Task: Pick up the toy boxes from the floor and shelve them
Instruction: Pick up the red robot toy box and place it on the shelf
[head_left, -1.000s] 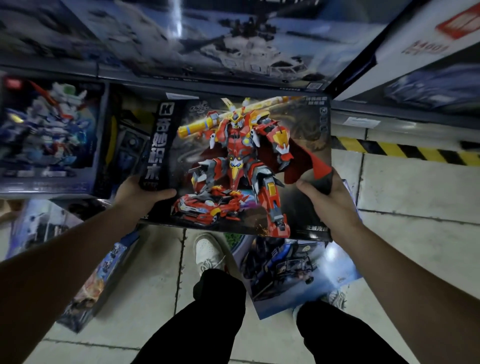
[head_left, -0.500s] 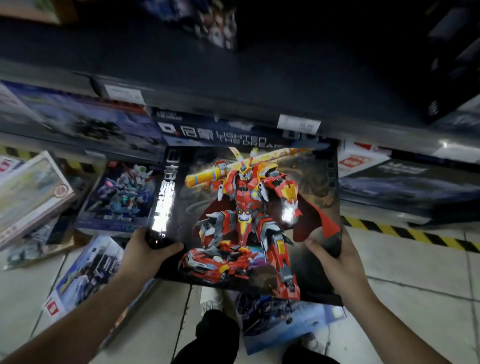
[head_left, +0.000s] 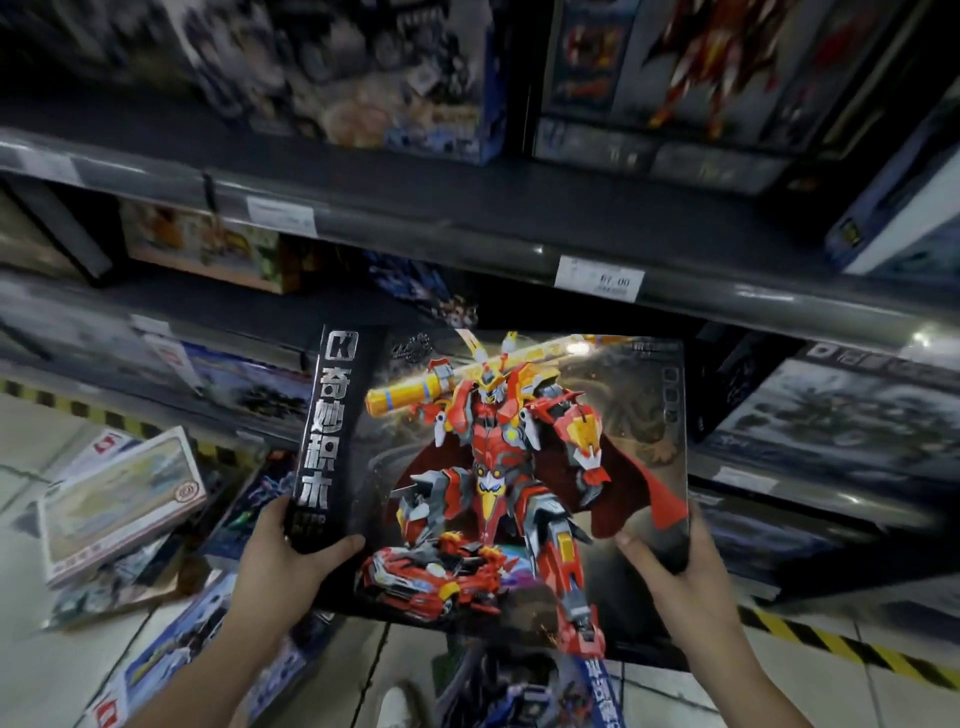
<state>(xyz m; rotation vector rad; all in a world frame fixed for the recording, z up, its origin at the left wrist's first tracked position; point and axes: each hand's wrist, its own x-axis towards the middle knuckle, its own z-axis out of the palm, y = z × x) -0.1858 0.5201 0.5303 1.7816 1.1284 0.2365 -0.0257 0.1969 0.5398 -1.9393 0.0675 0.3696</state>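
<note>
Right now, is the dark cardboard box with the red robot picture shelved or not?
Not shelved: left hand and right hand grip the dark cardboard box by its lower corners, before the grey shelves.

Hands: 2, a left hand (head_left: 291, 556) and a right hand (head_left: 680, 566), both bare.
Arms: left forearm (head_left: 223, 670) and right forearm (head_left: 743, 675), bare down to the picture's edge.
Foot: 1 white shoe (head_left: 400, 704), blurry, maybe a sneaker.

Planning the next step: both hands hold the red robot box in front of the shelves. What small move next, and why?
Probably push the red robot box forward into the dark gap under the price tag: left hand and right hand grip its lower corners, and its top edge points there.
</note>
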